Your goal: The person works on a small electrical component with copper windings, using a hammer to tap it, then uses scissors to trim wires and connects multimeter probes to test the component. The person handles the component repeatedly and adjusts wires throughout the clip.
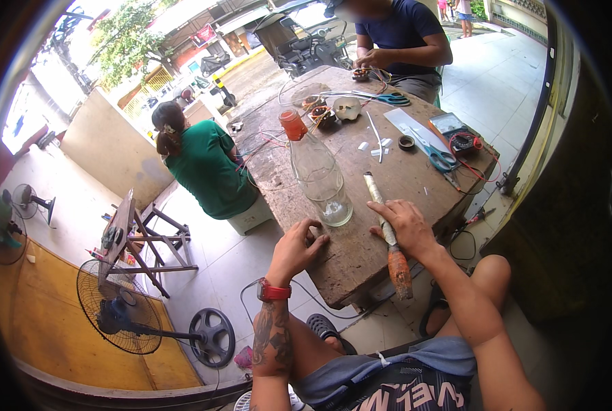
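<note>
My left hand [295, 248] rests on the near left edge of the worn wooden table [354, 267]. It holds nothing; its fingers curl loosely, with the thumb and forefinger apart. Just beyond it stands a clear glass bottle [317, 175] with an orange-red cap-like piece [293, 125] over its neck. My right hand [409, 229] is closed round a rod-shaped tool [384, 220] wrapped in pale tape. This tool has a dark tip pointing away from me and a worn orange handle [400, 272] jutting past the table's near edge.
On the table lie blue-handled scissors [442, 159], a black tape roll [406, 142], a multimeter [462, 140] with red leads, and wired motor parts [323, 118]. A person in navy [405, 34] handles wires at the far end; another in green [203, 168] sits left. A fan [121, 308] stands left.
</note>
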The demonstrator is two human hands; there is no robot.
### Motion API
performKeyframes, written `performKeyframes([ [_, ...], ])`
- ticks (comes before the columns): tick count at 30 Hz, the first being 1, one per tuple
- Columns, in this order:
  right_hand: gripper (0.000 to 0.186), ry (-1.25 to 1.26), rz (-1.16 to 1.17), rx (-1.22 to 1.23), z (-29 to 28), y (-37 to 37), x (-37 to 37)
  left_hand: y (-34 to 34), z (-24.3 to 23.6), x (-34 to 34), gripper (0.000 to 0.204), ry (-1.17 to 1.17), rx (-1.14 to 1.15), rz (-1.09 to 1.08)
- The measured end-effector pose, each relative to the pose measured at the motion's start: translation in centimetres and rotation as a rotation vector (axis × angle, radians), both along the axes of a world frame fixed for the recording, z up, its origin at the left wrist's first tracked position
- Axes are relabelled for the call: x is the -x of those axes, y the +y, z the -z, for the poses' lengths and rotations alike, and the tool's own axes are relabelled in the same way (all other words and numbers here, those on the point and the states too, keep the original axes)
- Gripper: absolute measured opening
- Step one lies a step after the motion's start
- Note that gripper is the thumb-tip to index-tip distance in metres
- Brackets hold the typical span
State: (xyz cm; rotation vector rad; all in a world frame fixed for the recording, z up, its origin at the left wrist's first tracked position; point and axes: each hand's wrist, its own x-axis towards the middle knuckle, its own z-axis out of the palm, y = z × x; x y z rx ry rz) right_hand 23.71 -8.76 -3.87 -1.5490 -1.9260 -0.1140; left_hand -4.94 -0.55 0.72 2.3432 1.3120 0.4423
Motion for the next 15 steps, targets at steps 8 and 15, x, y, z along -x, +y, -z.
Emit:
performKeyframes([
  [8,0.058,0.01,-0.007,-0.008,-0.09,-0.08,0.01,-0.01,0.18,0.03,0.042,-0.023,-0.011,0.006],
  [15,0.058,0.001,0.001,0.01,-0.15,-0.08,0.05,-0.02,0.16,0.02,0.041,-0.021,-0.012,0.007],
])
